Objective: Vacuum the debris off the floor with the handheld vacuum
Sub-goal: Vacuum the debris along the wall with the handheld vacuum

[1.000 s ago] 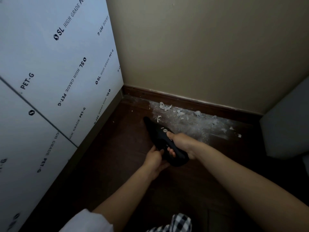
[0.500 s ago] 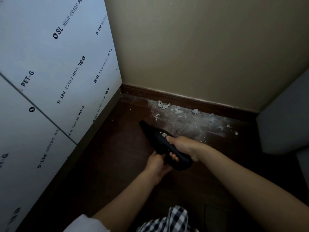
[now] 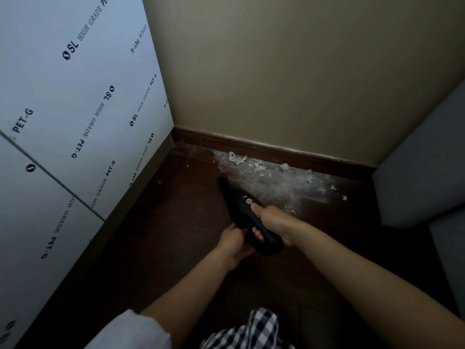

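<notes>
Head view: our right hand (image 3: pixel 273 220) grips the handheld vacuum (image 3: pixel 247 217) by its handle, fingers curled round it. Our left hand (image 3: pixel 235 244) supports the body from below; we cannot tell its finger state. Compared with the earlier frame, the nozzle has advanced slightly toward the debris (image 3: pixel 276 177), which lies on the floor (image 3: pixel 163 235) along the baseboard (image 3: pixel 276 149).
</notes>
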A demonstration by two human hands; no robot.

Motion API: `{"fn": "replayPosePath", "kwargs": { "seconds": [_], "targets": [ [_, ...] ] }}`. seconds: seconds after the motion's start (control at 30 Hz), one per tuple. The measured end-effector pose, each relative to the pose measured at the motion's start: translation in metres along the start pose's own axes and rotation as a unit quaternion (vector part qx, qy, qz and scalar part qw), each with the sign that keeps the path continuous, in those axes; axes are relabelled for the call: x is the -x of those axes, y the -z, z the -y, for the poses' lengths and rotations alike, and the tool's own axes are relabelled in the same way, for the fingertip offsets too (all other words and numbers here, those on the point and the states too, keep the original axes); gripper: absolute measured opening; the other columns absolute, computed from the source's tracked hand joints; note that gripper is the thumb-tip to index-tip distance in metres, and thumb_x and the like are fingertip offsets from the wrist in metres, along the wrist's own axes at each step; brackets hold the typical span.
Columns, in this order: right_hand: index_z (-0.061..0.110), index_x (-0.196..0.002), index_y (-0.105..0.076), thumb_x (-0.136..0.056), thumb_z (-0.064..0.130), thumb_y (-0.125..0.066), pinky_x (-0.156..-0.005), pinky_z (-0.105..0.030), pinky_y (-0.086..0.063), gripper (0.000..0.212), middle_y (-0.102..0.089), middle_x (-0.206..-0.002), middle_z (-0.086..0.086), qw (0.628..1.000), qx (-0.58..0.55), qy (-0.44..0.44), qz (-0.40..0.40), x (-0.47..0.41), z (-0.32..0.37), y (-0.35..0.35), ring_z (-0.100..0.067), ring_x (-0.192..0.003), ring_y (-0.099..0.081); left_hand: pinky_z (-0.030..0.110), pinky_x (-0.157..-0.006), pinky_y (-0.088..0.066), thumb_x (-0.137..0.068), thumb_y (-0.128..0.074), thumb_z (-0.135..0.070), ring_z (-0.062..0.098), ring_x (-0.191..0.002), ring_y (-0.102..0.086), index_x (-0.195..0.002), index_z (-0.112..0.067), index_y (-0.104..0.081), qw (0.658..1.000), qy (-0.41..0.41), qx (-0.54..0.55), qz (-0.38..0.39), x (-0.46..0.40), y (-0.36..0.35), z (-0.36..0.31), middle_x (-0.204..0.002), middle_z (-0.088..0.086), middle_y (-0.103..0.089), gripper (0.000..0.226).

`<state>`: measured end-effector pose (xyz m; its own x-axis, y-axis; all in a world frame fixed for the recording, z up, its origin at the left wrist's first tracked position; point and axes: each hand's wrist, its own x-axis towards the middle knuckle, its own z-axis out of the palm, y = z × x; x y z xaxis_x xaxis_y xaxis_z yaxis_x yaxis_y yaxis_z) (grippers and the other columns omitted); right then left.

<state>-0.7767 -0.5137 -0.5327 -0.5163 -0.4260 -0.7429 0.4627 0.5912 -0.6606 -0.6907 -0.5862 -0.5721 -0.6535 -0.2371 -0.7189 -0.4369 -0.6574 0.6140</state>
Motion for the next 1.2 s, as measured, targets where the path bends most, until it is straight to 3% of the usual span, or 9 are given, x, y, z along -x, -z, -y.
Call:
{"fn": "replayPosePath", "kwargs": {
  "seconds": [0.17, 0.33, 0.47, 0.53, 0.63, 0.77, 0.87, 1.0, 1.2],
  "targets": [
    [-0.002, -0.110, -0.049, -0.103, 0.040, -0.033, -0.038, -0.020, -0.044, 0.045, -0.053, -0.061, -0.008, 1.000, -0.018, -0.001, -0.002, -0.010, 0.012, -0.003, -0.013, -0.044, -0.049, 0.030, -0.062, -0.049, -0.100, -0.036, -0.002, 0.010, -0.058, -0.056, -0.103, -0.017, -0.061, 1.000, -0.012, -0.007, -0.012, -0.013, 0.004, -0.014, -0.058, -0.003, -0.062, 0.030],
    [0.001, -0.114, -0.045, -0.103, 0.041, -0.034, -0.035, -0.019, -0.043, 0.043, -0.051, -0.061, -0.007, 0.999, -0.040, -0.006, 0.008, -0.028, 0.039, -0.005, -0.011, -0.038, -0.049, 0.031, -0.064, -0.049, -0.100, -0.037, -0.004, 0.012, -0.068, -0.056, -0.103, -0.019, -0.059, 0.999, -0.025, -0.034, -0.028, -0.033, 0.008, -0.039, -0.072, -0.001, -0.061, 0.026],
    [0.005, -0.124, -0.040, -0.103, 0.040, -0.034, -0.034, -0.018, -0.042, 0.041, -0.051, -0.062, -0.008, 0.999, -0.028, 0.004, 0.014, -0.044, 0.056, -0.009, -0.010, -0.032, -0.049, 0.029, -0.060, -0.050, -0.099, -0.040, -0.003, 0.007, -0.059, -0.058, -0.098, -0.020, -0.060, 0.999, -0.025, -0.014, -0.030, -0.047, 0.013, -0.052, -0.063, -0.004, -0.062, 0.027],
    [0.007, -0.128, -0.040, -0.103, 0.041, -0.034, -0.034, -0.019, -0.043, 0.042, -0.053, -0.062, -0.008, 0.999, -0.031, 0.004, 0.009, -0.050, 0.061, -0.014, -0.011, -0.035, -0.050, 0.030, -0.061, -0.050, -0.099, -0.039, -0.001, 0.007, -0.055, -0.058, -0.102, -0.018, -0.061, 0.999, -0.026, 0.001, -0.035, -0.055, 0.018, -0.057, -0.062, -0.003, -0.062, 0.028],
    [0.001, -0.126, -0.042, -0.103, 0.041, -0.034, -0.035, -0.019, -0.043, 0.047, -0.052, -0.060, -0.007, 0.998, -0.056, 0.006, 0.004, -0.061, 0.068, -0.019, -0.013, -0.041, -0.049, 0.035, -0.069, -0.053, -0.100, -0.039, -0.001, 0.015, -0.071, -0.059, -0.109, -0.023, -0.057, 0.998, -0.036, -0.005, -0.050, -0.067, 0.023, -0.066, -0.084, 0.004, -0.064, 0.029],
    [0.001, -0.129, -0.041, -0.103, 0.040, -0.034, -0.034, -0.019, -0.042, 0.048, -0.051, -0.059, -0.007, 0.997, -0.081, 0.008, 0.009, -0.069, 0.076, -0.018, -0.012, -0.039, -0.048, 0.027, -0.054, -0.052, -0.100, -0.041, -0.002, 0.009, -0.059, -0.060, -0.123, -0.024, -0.053, 0.998, -0.038, 0.016, -0.053, -0.078, 0.026, -0.076, -0.084, 0.003, -0.064, 0.034],
    [0.000, -0.133, -0.039, -0.103, 0.040, -0.034, -0.034, -0.018, -0.042, 0.050, -0.051, -0.059, -0.007, 0.996, -0.082, 0.010, 0.015, -0.072, 0.081, -0.016, -0.011, -0.037, -0.048, 0.029, -0.062, -0.055, -0.101, -0.044, -0.004, 0.016, -0.074, -0.065, -0.122, -0.028, -0.052, 0.998, -0.039, 0.019, -0.048, -0.083, 0.026, -0.078, -0.097, 0.007, -0.068, 0.033],
    [-0.001, -0.122, -0.043, -0.103, 0.039, -0.034, -0.035, -0.019, -0.043, 0.045, -0.051, -0.060, -0.007, 0.997, -0.076, 0.013, 0.016, -0.076, 0.085, -0.016, -0.013, -0.041, -0.048, 0.031, -0.064, -0.054, -0.101, -0.043, -0.003, 0.015, -0.072, -0.062, -0.128, -0.022, -0.054, 0.997, -0.048, 0.015, -0.053, -0.088, 0.027, -0.081, -0.100, 0.007, -0.068, 0.034],
    [0.000, -0.112, -0.046, -0.103, 0.038, -0.034, -0.034, -0.018, -0.041, 0.041, -0.050, -0.058, -0.007, 0.995, -0.098, 0.006, 0.009, -0.071, 0.076, -0.007, -0.011, -0.033, -0.047, 0.033, -0.061, -0.053, -0.101, -0.037, -0.002, 0.016, -0.079, -0.065, -0.148, -0.021, -0.038, 0.998, -0.044, -0.002, -0.049, -0.083, 0.019, -0.076, -0.103, 0.007, -0.067, 0.051]
  ]
}}
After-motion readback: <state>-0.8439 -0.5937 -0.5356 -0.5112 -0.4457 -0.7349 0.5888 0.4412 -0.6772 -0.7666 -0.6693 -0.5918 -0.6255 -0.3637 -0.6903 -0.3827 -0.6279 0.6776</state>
